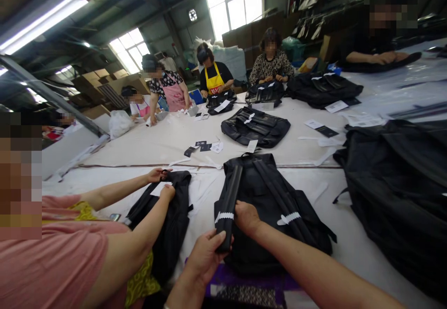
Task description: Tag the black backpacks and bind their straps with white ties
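Note:
A black backpack (265,192) lies back-up on the white table (167,141) right in front of me, its two shoulder straps wrapped with white bands. My left hand (206,258) is closed around the lower end of the left strap (228,202). My right hand (246,216) rests on the bag's back panel beside that strap, fingers curled under and mostly hidden.
A co-worker in a pink top at my left handles another black backpack (171,216). A large pile of black bags (401,188) fills the right. More bags (256,125) and paper tags (206,147) lie mid-table; several people work along the far edge.

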`<state>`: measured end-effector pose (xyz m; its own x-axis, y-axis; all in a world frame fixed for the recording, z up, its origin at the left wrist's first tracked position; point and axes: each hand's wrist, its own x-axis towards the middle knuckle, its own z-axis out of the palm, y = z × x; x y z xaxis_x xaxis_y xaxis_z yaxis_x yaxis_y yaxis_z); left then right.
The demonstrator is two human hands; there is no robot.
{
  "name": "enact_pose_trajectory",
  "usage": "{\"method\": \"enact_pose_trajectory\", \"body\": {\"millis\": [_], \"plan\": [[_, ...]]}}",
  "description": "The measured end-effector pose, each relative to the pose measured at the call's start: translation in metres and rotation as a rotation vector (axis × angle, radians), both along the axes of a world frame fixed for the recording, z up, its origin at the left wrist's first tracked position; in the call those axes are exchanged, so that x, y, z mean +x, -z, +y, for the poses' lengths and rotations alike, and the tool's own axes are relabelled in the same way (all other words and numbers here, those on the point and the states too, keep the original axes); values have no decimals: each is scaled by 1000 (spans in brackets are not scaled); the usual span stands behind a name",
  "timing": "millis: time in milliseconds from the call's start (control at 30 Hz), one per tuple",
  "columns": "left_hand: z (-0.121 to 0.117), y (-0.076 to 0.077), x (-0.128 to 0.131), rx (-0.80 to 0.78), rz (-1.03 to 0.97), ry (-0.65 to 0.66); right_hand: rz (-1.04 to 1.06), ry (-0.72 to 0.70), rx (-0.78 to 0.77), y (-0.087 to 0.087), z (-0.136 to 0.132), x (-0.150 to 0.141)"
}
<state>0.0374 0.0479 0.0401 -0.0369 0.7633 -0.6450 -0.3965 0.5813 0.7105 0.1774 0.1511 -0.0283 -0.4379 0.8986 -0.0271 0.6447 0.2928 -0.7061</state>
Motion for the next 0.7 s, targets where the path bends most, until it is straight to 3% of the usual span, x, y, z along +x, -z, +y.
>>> {"method": "enact_pose_trajectory", "body": {"millis": [167, 333, 500, 700], "plan": [[7, 6, 5, 16, 50, 16, -54, -34, -6, 5, 5, 14], [8, 9, 4, -2, -100, 30, -83, -79, -4, -1, 1, 27], [7, 10, 5, -83, -256, -90, -72, -72, 12, -7, -4, 21], [11, 3, -1, -232, -374, -215, -108, -79, 28, -15, 8, 16]]}}
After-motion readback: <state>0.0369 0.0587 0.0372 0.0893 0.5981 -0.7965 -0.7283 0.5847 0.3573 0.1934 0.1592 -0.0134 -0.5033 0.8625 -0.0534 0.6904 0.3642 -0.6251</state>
